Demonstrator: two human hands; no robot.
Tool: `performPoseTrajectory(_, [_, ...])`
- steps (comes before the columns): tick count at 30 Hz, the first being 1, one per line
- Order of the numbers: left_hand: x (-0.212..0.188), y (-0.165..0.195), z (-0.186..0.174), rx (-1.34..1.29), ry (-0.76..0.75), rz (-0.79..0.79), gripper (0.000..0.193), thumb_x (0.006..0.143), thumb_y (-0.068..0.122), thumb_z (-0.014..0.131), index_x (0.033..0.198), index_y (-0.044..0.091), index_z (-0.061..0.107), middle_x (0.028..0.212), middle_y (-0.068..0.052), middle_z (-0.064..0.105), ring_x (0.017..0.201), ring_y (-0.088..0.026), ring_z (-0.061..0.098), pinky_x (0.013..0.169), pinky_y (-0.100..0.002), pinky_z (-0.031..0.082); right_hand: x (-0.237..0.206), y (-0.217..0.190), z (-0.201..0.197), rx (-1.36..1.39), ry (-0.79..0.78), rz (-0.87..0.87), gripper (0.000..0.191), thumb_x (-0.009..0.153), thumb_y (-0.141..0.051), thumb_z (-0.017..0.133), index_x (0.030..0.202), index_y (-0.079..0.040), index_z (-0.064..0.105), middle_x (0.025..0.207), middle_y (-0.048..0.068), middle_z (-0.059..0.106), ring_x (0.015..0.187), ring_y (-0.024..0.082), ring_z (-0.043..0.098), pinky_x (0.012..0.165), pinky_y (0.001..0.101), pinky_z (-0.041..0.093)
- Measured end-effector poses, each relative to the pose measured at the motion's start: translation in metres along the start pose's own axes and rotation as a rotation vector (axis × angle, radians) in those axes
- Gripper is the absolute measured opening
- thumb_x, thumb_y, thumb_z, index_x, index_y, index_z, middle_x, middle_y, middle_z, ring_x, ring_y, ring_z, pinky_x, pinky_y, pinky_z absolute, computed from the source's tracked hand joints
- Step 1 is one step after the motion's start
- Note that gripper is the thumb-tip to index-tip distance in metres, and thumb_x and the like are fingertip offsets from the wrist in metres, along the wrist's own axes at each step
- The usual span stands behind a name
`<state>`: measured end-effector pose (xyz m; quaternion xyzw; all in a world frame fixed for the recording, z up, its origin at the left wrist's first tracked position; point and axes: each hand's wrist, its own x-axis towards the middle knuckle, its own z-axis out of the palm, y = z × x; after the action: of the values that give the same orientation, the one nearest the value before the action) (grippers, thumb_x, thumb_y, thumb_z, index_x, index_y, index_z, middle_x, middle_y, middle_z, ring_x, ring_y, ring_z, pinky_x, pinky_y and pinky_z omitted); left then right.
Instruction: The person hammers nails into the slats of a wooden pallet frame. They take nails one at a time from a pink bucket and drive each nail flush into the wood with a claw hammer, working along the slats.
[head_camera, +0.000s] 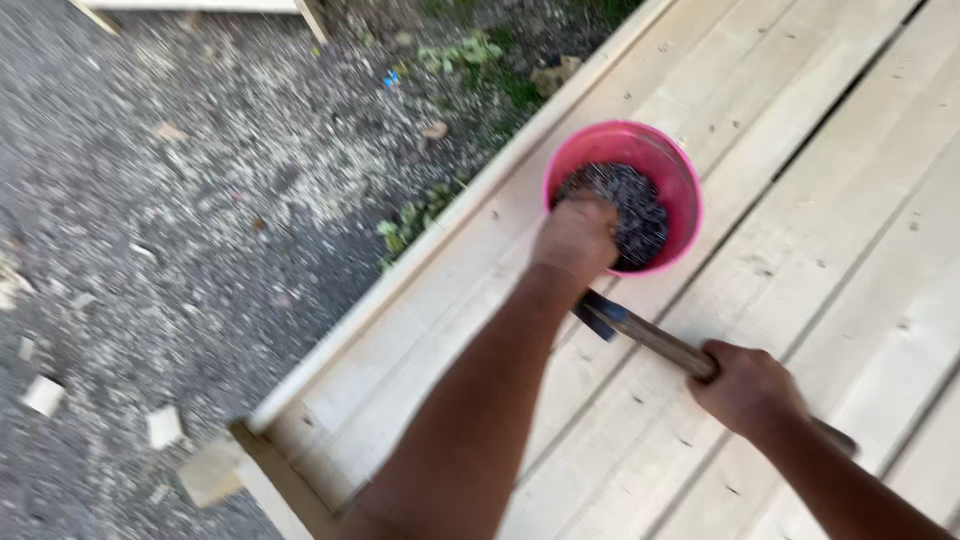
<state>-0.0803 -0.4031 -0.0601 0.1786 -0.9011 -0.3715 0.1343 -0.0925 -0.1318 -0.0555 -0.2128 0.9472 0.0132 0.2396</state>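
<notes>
A pink bucket (672, 170) stands on pale wooden boards (800, 290) and holds a heap of dark nails (640, 205). My left hand (575, 238) reaches into the bucket, its fingers down among the nails and hidden from view. My right hand (748, 388) is closed around the wooden handle of a hammer (650, 338), whose dark blue head lies under my left wrist. The hammer is held low over the boards, just in front of the bucket.
The boards form a platform with a raised edge plank (440, 240) running along its left side. Beyond it lies gravel ground (180, 220) with wood offcuts (165, 425) and some green weeds (460, 55).
</notes>
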Motion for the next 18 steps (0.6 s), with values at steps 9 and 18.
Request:
performPoseTrajectory(9, [0.000, 0.006, -0.002, 0.043, 0.101, 0.009, 0.010, 0.067, 0.003, 0.072, 0.073, 0.010, 0.077, 0.100, -0.017, 0.069, 0.097, -0.033, 0.070, 0.090, -0.040, 0.057, 0.004, -0.005, -0.004, 0.030, -0.066, 0.078, 0.026, 0.083, -0.041, 0.071, 0.102, -0.024, 0.075, 0.092, 0.009, 0.080, 0.091, 0.032, 0.077, 0.088, 0.0460, 0.063])
performPoseTrajectory(18, [-0.060, -0.024, -0.051, -0.127, 0.550, -0.073, 0.003, 0.082, 0.008, 0.074, 0.084, 0.008, 0.074, 0.095, -0.011, 0.069, 0.091, -0.032, 0.068, 0.082, -0.042, 0.057, 0.004, 0.002, 0.005, 0.017, -0.012, 0.047, 0.029, 0.081, -0.043, 0.074, 0.103, -0.024, 0.076, 0.091, 0.010, 0.079, 0.092, 0.033, 0.076, 0.087, 0.0455, 0.063])
